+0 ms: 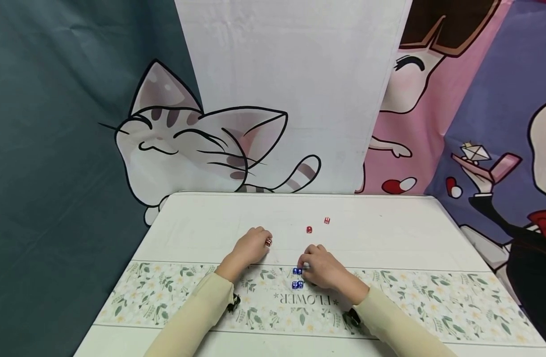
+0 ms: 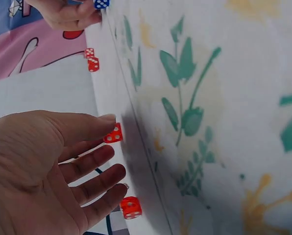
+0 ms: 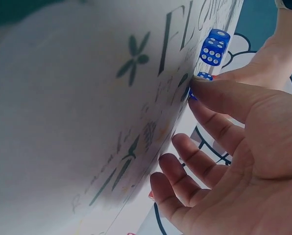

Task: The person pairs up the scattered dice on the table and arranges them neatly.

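My left hand [image 1: 253, 245] pinches a red die [image 2: 114, 132] between thumb and index finger, low over the white tabletop. Beside its little finger, in the left wrist view, sits another red die [image 2: 131, 208]. Over the floral band, my right hand [image 1: 323, 267] has thumb and index finger on a blue die [image 3: 192, 96], which the thumb mostly hides. A second blue die [image 1: 295, 271] is right beside that one. Closer to me, two more blue dice [image 1: 297, 284] stand side by side.
Farther back on the tabletop [image 1: 201, 218] lie two separate red dice, one nearer [image 1: 309, 229] and one behind it to the right [image 1: 327, 220]. A printed floral strip [image 1: 165, 292] crosses the table. Cartoon-printed cloth [image 1: 295, 74] hangs behind the back edge.
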`<state>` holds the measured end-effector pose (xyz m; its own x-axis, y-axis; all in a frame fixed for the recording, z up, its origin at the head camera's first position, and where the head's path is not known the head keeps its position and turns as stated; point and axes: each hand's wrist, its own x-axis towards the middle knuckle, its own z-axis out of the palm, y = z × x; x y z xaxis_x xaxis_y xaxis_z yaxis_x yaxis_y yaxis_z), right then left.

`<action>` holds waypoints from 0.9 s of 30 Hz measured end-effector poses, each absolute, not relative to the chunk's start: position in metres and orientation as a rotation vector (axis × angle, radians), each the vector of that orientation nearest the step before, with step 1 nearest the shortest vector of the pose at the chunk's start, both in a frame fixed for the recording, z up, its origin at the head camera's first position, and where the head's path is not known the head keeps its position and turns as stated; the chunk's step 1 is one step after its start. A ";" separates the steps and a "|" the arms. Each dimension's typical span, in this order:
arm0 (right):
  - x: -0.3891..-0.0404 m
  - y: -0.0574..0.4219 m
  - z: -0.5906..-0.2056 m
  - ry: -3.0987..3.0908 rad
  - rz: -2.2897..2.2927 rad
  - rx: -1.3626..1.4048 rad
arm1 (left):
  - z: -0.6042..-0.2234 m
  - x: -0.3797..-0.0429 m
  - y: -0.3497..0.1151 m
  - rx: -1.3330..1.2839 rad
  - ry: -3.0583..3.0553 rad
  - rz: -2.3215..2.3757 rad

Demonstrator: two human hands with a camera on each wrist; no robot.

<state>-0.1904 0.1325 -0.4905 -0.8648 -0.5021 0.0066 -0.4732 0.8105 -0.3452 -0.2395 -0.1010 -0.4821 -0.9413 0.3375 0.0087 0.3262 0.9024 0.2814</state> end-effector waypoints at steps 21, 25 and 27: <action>-0.189 0.134 -0.489 2.913 -0.525 -0.821 | -0.489 -0.241 -0.092 0.550 3.015 0.458; -0.190 0.134 -0.490 2.910 -0.520 -0.809 | -0.488 -0.236 -0.086 0.595 2.993 0.429; -0.190 0.134 -0.490 2.910 -0.523 -0.805 | -0.488 -0.234 -0.083 0.611 2.978 0.416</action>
<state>-0.1896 0.1338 -0.4901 -0.8592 -0.5115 0.0157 -0.4849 0.8040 -0.3442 -0.2344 -0.0828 -0.4879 -0.9182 0.3957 -0.0168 0.3760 0.8842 0.2772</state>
